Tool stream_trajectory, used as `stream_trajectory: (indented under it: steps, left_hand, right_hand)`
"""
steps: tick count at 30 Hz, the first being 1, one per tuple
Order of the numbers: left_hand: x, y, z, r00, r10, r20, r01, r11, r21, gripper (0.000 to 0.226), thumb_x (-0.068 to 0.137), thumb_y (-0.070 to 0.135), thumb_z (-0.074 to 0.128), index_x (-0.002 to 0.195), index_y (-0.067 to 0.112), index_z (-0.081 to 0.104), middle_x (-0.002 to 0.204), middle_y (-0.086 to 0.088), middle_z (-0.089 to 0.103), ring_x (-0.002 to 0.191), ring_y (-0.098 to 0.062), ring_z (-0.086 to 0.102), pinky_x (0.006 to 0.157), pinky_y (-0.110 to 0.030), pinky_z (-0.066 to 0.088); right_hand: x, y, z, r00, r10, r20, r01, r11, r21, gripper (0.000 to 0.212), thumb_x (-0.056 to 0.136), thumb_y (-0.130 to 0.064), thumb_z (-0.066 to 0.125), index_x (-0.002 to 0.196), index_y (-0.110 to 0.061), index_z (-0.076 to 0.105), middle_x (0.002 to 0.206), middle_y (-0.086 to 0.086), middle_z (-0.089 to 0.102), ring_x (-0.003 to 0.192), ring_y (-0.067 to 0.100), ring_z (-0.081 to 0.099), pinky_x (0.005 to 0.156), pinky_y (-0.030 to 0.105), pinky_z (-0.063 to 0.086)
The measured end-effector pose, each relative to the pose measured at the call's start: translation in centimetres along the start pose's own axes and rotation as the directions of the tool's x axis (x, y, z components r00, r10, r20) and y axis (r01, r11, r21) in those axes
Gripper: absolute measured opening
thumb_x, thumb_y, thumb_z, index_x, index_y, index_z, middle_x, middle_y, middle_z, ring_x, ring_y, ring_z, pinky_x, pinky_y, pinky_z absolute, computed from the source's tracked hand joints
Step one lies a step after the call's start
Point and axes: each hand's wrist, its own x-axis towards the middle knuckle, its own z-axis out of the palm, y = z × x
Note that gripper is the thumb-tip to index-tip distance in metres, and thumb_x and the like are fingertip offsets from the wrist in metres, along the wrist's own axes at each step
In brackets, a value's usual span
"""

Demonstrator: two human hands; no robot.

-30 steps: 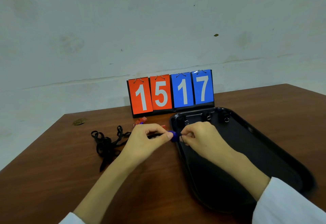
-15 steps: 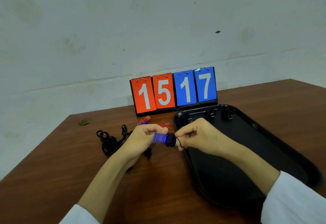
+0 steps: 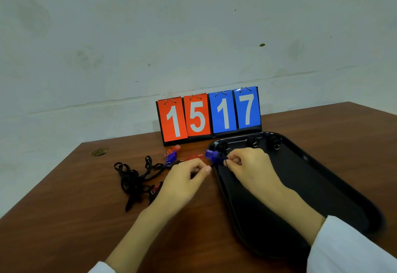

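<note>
Brown wooden counter (image 3: 64,219) against a pale wall carries a flip scoreboard (image 3: 209,115) reading 15 in red and 17 in blue. Over the black tray (image 3: 322,176), at its left rim, the right hand (image 3: 251,169) pinches a blue whistle (image 3: 212,155). The left hand (image 3: 184,182) pinches its black cord (image 3: 225,161).

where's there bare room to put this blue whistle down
Bare: the middle and near end of the tray, this side of the whistles at its far rim; also the table nearer than the black cords. Crowded: between the scoreboard and the left hand, where loose whistles lie.
</note>
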Motion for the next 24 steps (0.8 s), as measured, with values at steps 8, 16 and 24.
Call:
stream_trajectory:
  steps: [8, 16, 24]
  left_hand:
    - [-0.2, 0.4, -0.6, 0.993, 0.121, -0.017, -0.120, 0.991, 0.057, 0.008, 0.086, 0.032, 0.062, 0.089, 0.030, 0.069, 0.086, 0.015, 0.067, 0.084, 0.004, 0.058, 0.076, -0.016, 0.047]
    - [0.2, 0.1, -1.6, 0.998, 0.042, -0.046, -0.046, 0.995, -0.086, 0.004, 0.076, 0.026, 0.073, 0.076, 0.024, 0.070, 0.075, 0.009, 0.068, 0.074, 0.001, 0.062, 0.069, -0.012, 0.049]
    - [0.5, -0.2, -2.0, 0.972, -0.214, 0.098, 0.235, 0.917, -0.322, 0.033, 0.093, 0.030, 0.051, 0.065, 0.014, 0.060, 0.055, 0.008, 0.057, 0.044, -0.002, 0.049, 0.052, -0.017, 0.037]
  right_hand:
    - [-0.2, -0.2, 0.2, 0.969, -0.220, 0.111, 0.233, 0.964, -0.126, 0.017, 0.090, -0.028, 0.056, 0.097, -0.018, 0.068, 0.089, -0.001, 0.069, 0.083, 0.014, 0.063, 0.078, 0.032, 0.052]
    - [-0.8, -0.6, 0.3, 0.856, -0.442, 0.267, 0.444, 0.894, 0.055, 0.017, 0.088, -0.020, 0.062, 0.100, -0.013, 0.072, 0.092, 0.001, 0.071, 0.083, 0.008, 0.063, 0.076, 0.012, 0.045]
    - [-0.7, -1.2, -0.1, 0.931, -0.304, 0.203, 0.215, 0.905, 0.368, 0.012, 0.083, -0.014, 0.066, 0.093, -0.013, 0.074, 0.082, -0.004, 0.071, 0.078, 0.006, 0.063, 0.079, 0.017, 0.050]
